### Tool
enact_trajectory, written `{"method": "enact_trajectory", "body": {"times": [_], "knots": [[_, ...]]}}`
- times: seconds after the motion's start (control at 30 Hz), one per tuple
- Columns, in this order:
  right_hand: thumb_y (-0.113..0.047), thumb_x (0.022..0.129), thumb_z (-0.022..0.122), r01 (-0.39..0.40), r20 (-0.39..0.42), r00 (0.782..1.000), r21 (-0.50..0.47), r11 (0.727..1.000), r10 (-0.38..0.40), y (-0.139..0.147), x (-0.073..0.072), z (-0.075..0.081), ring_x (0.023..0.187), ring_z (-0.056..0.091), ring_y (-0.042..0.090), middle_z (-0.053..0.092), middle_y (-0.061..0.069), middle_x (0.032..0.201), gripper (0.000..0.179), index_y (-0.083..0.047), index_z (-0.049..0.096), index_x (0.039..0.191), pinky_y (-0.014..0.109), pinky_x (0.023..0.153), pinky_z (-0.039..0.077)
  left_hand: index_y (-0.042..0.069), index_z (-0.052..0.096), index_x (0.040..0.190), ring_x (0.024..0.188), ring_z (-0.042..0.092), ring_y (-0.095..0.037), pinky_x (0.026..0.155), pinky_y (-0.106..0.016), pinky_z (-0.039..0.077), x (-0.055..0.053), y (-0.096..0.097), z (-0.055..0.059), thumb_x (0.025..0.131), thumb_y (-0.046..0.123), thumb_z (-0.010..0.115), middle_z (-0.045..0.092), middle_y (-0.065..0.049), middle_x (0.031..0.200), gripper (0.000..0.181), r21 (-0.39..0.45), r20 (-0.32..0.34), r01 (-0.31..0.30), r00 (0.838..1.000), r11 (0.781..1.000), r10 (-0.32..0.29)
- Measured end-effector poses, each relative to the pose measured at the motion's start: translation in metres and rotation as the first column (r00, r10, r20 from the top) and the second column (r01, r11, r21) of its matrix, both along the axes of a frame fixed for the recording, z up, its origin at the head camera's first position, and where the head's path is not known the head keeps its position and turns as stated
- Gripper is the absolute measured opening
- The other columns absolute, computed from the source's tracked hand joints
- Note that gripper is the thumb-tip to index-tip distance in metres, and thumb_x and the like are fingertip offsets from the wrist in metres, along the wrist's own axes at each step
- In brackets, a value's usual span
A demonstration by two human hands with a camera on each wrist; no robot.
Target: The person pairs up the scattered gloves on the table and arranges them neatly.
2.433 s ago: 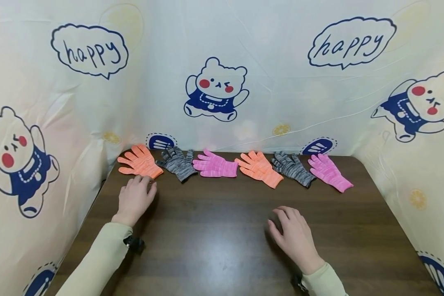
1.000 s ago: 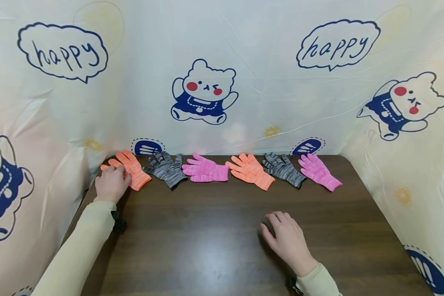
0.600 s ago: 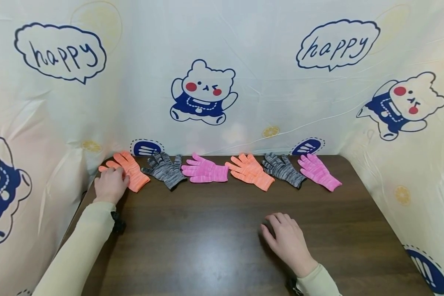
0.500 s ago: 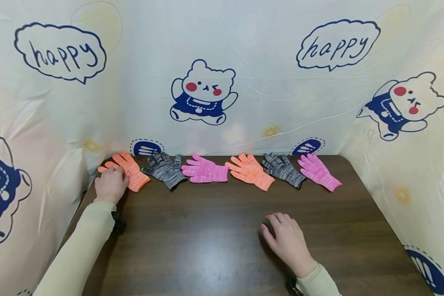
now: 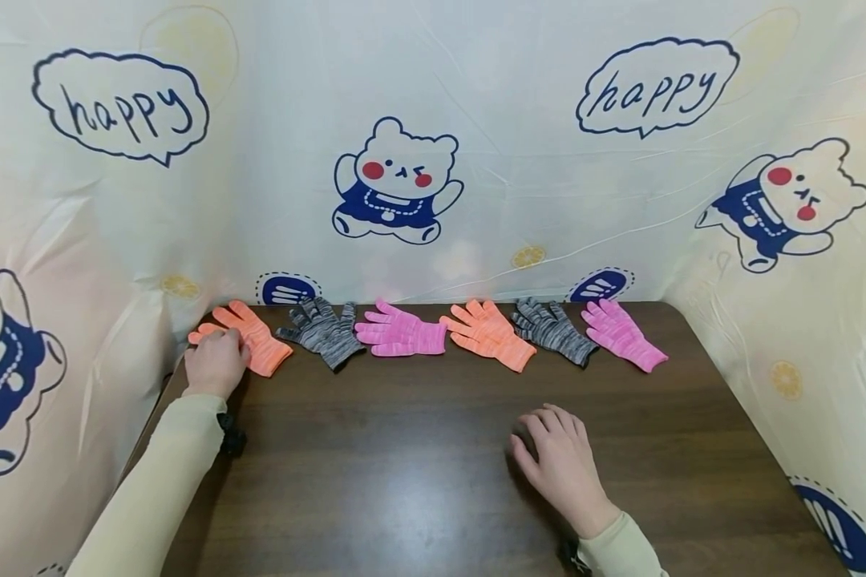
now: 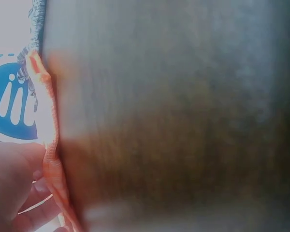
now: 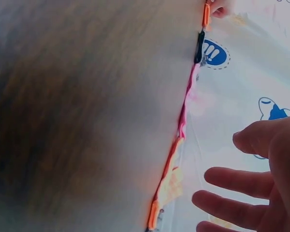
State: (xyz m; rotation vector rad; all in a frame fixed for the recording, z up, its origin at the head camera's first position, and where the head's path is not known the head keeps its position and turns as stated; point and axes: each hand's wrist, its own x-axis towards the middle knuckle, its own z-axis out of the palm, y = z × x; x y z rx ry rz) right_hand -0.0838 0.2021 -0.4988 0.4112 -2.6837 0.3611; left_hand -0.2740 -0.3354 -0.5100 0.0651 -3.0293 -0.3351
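In the head view my left hand [image 5: 216,365] lies over the fingers of the leftmost orange knit glove [image 5: 265,344] and touches it; part of the glove is hidden beneath. From the left wrist, the same orange glove [image 6: 54,166] runs along the tabletop with my fingers [image 6: 36,212] bent loosely at its surface. Beside it lies a grey-black striped glove [image 5: 325,335], then a pink glove [image 5: 411,332]. Further right come another orange glove [image 5: 492,336], a grey-black one [image 5: 556,335] and a pink one [image 5: 624,335]. My right hand [image 5: 563,465] hovers over the table, relaxed and holding nothing.
The gloves form a row along the far edge of the dark brown wooden table [image 5: 390,449]. Behind it hangs a pale cloth backdrop [image 5: 534,192] with printed bears and speech bubbles, which also encloses both sides.
My left hand has reached forward onto the leftmost orange glove, which has turned and lately shifted slightly left. The right hand has stayed nearly in place. The head view has swung a little.
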Motion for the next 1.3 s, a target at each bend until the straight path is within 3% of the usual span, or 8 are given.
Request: {"method": "enact_trajectory", "body": {"times": [0.67, 1.03, 1.3], "knots": [[-0.025, 0.088, 0.081, 0.024, 0.019, 1.000, 0.019, 1.000, -0.025, 0.002, 0.003, 0.003, 0.086, 0.063, 0.030, 0.069, 0.006, 0.090, 0.019, -0.009, 0.075, 0.095, 0.051, 0.078, 0.051, 0.004, 0.056, 0.090, 0.079, 0.058, -0.043, 0.075, -0.068, 0.041, 0.009, -0.004, 0.002, 0.098, 0.013, 0.061, 0.058, -0.017, 0.081, 0.013, 0.016, -0.003, 0.031, 1.000, 0.999, -0.031], [-0.024, 0.088, 0.082, 0.000, 0.026, 1.000, 0.046, 0.999, -0.001, 0.004, 0.002, 0.008, 0.071, 0.062, 0.026, 0.065, 0.001, 0.076, 0.015, -0.012, 0.073, 0.085, 0.045, 0.068, 0.051, 0.005, 0.058, 0.086, 0.073, 0.054, -0.037, 0.081, -0.067, 0.036, 0.014, -0.005, 0.013, 0.095, 0.012, 0.062, 0.055, -0.010, 0.071, 0.012, 0.012, 0.071, 0.049, 0.996, 0.999, -0.050], [-0.025, 0.087, 0.083, 0.008, 0.028, 1.000, 0.056, 0.998, -0.010, 0.006, 0.000, 0.017, 0.076, 0.062, 0.029, 0.065, 0.007, 0.082, 0.019, -0.008, 0.073, 0.086, 0.046, 0.067, 0.052, 0.005, 0.061, 0.088, 0.075, 0.054, -0.036, 0.079, -0.065, 0.040, 0.020, -0.005, 0.018, 0.093, 0.013, 0.064, 0.058, -0.009, 0.073, 0.009, 0.009, 0.041, 0.067, 0.997, 0.998, -0.067]]}}
